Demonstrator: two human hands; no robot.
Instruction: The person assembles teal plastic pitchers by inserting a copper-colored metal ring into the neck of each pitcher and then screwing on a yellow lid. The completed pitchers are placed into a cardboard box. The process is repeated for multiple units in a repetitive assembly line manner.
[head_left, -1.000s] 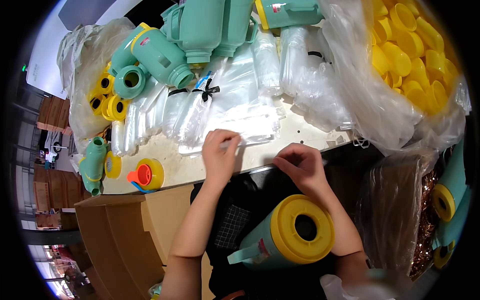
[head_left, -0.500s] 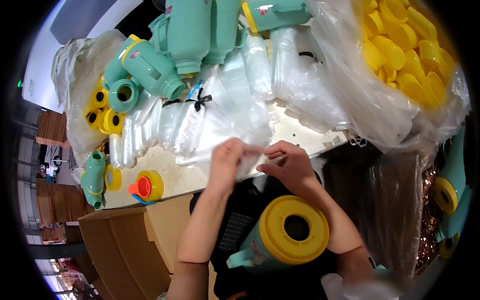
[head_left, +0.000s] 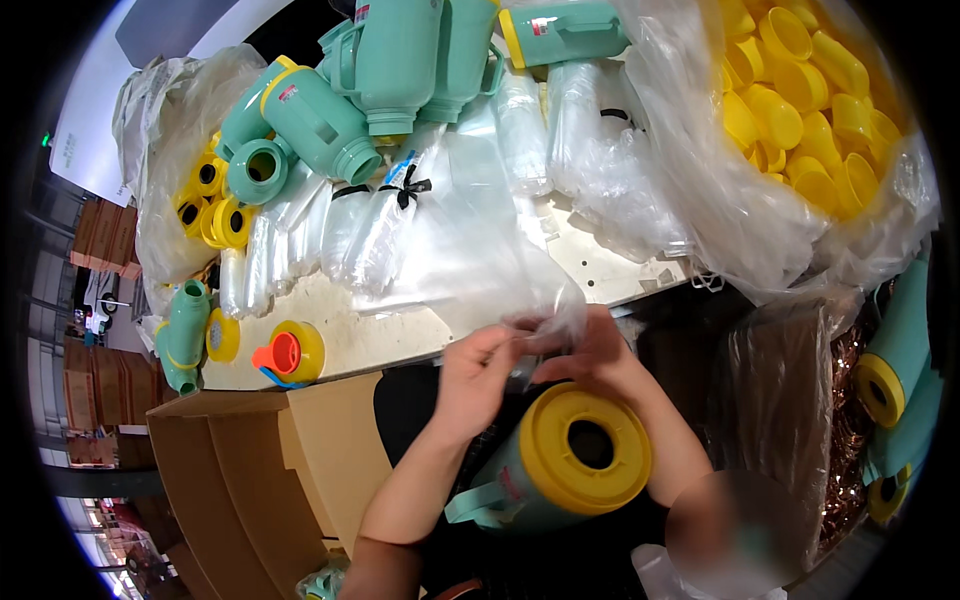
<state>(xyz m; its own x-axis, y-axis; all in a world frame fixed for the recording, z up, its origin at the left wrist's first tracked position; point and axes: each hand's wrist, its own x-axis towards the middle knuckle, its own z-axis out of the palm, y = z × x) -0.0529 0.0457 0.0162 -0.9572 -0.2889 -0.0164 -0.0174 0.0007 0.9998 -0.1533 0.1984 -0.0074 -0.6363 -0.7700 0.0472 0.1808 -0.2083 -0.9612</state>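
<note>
A clear plastic bag hangs over the table's front edge, its near end bunched between my two hands. My left hand pinches that end with closed fingers. On the other side, my right hand is curled round the film, fingers partly hidden by it. Below them a mint-green thermos jug shell rests tilted on my lap, its yellow ring base facing up with a dark round hole. My right forearm passes beside this jug, and neither hand grips it.
Bundled plastic bags tied with black cord cover the table. More green jug shells stand and lie behind. A sack of yellow cups is at far right. An open cardboard box sits lower left; a yellow-and-orange lid lies nearby.
Both hands have come down toward me, drawing the plastic bag's end over the table edge. More film now shows bunched between the fingers. The jug stays on my lap.
</note>
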